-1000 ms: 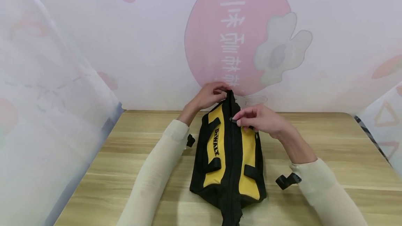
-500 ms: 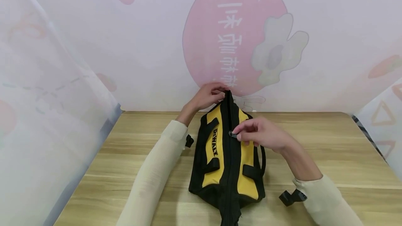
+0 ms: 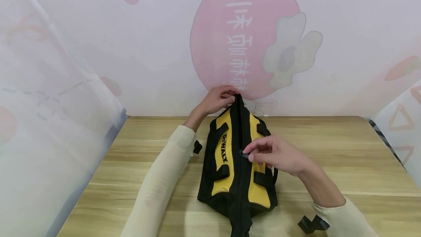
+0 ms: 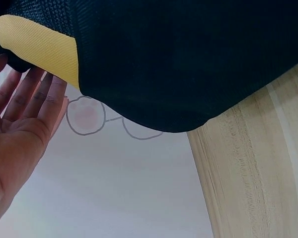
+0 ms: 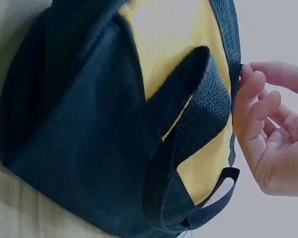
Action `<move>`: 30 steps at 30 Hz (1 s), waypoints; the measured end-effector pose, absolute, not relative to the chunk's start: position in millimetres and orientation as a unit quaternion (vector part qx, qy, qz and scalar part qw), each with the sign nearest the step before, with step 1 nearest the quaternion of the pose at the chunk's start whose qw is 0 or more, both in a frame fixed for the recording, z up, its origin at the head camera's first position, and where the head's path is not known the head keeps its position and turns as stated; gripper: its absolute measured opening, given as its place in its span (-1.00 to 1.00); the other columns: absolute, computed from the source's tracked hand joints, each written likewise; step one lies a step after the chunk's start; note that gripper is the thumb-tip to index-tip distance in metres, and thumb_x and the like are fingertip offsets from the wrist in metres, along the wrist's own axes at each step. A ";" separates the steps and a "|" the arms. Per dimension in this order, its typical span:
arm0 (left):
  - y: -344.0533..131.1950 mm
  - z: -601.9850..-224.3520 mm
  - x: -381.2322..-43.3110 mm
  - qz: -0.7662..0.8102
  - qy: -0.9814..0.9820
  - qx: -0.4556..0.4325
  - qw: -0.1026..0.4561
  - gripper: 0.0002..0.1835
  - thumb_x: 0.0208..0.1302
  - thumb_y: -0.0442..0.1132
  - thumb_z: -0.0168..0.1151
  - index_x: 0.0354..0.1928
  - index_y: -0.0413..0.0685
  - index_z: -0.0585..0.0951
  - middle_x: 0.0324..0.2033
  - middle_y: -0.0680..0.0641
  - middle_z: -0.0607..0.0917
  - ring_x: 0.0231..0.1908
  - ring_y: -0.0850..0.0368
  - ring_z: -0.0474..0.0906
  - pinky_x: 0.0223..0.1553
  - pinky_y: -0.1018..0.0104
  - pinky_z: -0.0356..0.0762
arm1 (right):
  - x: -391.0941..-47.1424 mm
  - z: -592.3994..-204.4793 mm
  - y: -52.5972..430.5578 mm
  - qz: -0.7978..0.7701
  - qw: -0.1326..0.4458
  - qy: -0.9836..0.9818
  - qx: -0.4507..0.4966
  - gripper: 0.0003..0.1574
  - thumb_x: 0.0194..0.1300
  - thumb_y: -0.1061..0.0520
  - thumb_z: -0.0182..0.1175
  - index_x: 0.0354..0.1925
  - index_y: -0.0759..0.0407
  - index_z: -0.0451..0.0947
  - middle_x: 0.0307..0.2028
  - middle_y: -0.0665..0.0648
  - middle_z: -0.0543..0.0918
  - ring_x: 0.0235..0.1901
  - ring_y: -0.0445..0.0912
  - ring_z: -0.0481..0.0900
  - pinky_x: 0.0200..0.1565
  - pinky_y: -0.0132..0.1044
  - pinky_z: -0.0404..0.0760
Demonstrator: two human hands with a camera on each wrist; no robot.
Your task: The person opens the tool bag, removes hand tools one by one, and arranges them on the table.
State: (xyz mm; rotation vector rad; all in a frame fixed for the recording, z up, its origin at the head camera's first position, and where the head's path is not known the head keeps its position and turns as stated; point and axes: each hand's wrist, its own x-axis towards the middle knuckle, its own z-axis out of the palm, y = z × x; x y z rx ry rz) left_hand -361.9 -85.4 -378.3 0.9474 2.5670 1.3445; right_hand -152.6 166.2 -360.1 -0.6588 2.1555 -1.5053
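Note:
A black and yellow tool bag lettered DEWALT lies lengthwise on the table. My left hand pinches the black tip at its far end; in the left wrist view, that hand has its thumb and fingers on either side of the tip. Between thumb and index finger, my right hand grips the zipper pull, around the middle of the bag's top seam. Behind the pull the zipper gapes in a dark slit; in front of it the teeth look joined. The right wrist view shows a webbing handle on the bag's side.
The wooden table runs back to a pale printed wall. Another printed panel rises on the left. Black camera mounts sit at both wrists.
My right hand has drawn the zipper pull along the seam toward me, lengthening the gap behind it. The left hand stays on the far tip.

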 end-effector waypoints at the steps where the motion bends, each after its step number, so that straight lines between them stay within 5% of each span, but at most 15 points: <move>1: -85.5 -377.9 -361.6 0.441 0.841 0.310 0.047 -0.61 0.51 -0.15 0.19 0.30 0.03 0.68 0.29 -0.07 0.68 0.16 0.00 0.73 -0.02 0.16 0.83 | -151.0 -360.4 165.8 -0.543 0.213 0.776 -0.239 -0.76 0.53 0.14 0.31 0.07 0.20 0.75 -0.33 0.14 0.65 -0.47 -0.08 0.46 -0.51 -0.37 0.49; 15: -84.8 -372.8 -358.4 0.434 0.846 0.306 0.045 -0.60 0.50 -0.14 0.17 0.30 0.02 0.67 0.28 -0.06 0.68 0.18 0.00 0.72 -0.01 0.16 0.83 | -118.4 -355.2 163.6 -0.544 0.261 0.746 -0.281 -0.79 0.51 0.17 0.31 0.02 0.21 0.78 -0.45 0.01 0.61 -0.47 -0.24 0.48 -0.47 -0.42 0.51; 23: -88.0 -373.1 -356.2 0.432 0.847 0.305 0.045 -0.61 0.51 -0.13 0.17 0.30 0.05 0.68 0.29 -0.05 0.68 0.19 0.00 0.72 -0.03 0.15 0.84 | -102.1 -359.9 161.2 -0.576 0.280 0.686 -0.345 -0.79 0.51 0.27 0.28 0.02 0.32 0.75 -0.33 0.39 0.71 -0.33 -0.31 0.61 -0.24 -0.41 0.71; 30: -90.9 -372.7 -353.3 0.435 0.845 0.306 0.049 -0.60 0.51 -0.12 0.17 0.30 0.05 0.67 0.29 -0.07 0.68 0.20 -0.02 0.72 -0.03 0.13 0.84 | -89.5 -363.3 156.9 -0.586 0.299 0.665 -0.353 -0.79 0.49 0.28 0.27 0.01 0.32 0.76 -0.37 0.43 0.66 -0.38 -0.34 0.56 -0.37 -0.47 0.61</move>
